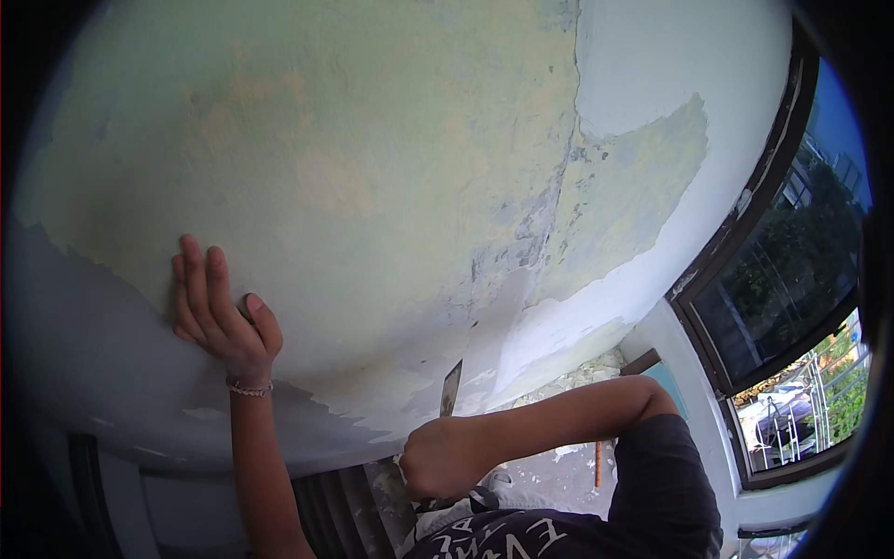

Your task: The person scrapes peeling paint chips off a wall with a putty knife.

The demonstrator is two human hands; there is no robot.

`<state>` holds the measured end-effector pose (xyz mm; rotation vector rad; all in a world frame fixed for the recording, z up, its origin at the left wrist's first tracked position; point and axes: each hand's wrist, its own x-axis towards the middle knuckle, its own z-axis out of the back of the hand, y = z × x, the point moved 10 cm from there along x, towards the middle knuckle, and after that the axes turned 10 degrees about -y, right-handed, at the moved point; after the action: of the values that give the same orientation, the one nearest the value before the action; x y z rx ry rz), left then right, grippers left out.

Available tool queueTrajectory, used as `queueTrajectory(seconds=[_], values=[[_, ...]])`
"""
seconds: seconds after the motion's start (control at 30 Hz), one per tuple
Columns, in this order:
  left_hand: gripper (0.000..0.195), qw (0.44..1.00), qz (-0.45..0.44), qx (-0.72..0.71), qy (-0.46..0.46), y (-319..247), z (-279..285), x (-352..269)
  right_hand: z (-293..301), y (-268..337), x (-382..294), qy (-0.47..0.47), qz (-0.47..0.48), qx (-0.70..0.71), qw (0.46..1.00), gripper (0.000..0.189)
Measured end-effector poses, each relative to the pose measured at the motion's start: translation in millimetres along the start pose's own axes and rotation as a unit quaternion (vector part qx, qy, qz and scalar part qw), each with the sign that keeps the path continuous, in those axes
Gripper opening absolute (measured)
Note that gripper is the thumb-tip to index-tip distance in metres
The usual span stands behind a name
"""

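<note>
My left hand (227, 307) rests on the wall (335, 175), fingers spread a little, a beaded bracelet at its wrist. My right hand (447, 454) is closed around a scraper or putty knife, whose handle is hidden in the fist. The flat metal blade (452, 388) points up at the lower part of the wall; whether its edge touches cannot be told. Yellow-green bare patches show on the wall where the white paint is gone, with ragged edges. A rough crack (559, 182) runs down through grey, pitted plaster.
A dark-framed window (775, 265) stands at the right, with a railing outside. Paint flakes lie on the floor (569, 482), near an upright orange-brown rod (598, 465). Dark ridged panels or steps (342, 506) are below the wall. A dark vertical frame (94, 482) is at lower left.
</note>
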<state>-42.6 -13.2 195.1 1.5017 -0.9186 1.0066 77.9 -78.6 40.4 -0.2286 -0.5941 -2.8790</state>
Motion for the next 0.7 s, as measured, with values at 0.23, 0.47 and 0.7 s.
queueTrajectory(seconds=[0.23,0.47,0.7], values=[[0.048,1.000,0.006,0.000,0.008,2.5,1.1,1.9,-12.3,-6.9,-10.5,-0.148,-0.011,0.034,0.988,0.017],[0.045,1.000,0.003,0.000,-0.017,-1.2,3.8,4.6,-1.6,-80.6,2.7,-0.056,-0.124,-0.092,0.986,0.033],[0.044,1.000,-0.009,-0.010,-0.013,2.5,7.0,3.1,-28.7,-70.3,21.1,0.051,-0.110,-0.050,0.991,0.033]])
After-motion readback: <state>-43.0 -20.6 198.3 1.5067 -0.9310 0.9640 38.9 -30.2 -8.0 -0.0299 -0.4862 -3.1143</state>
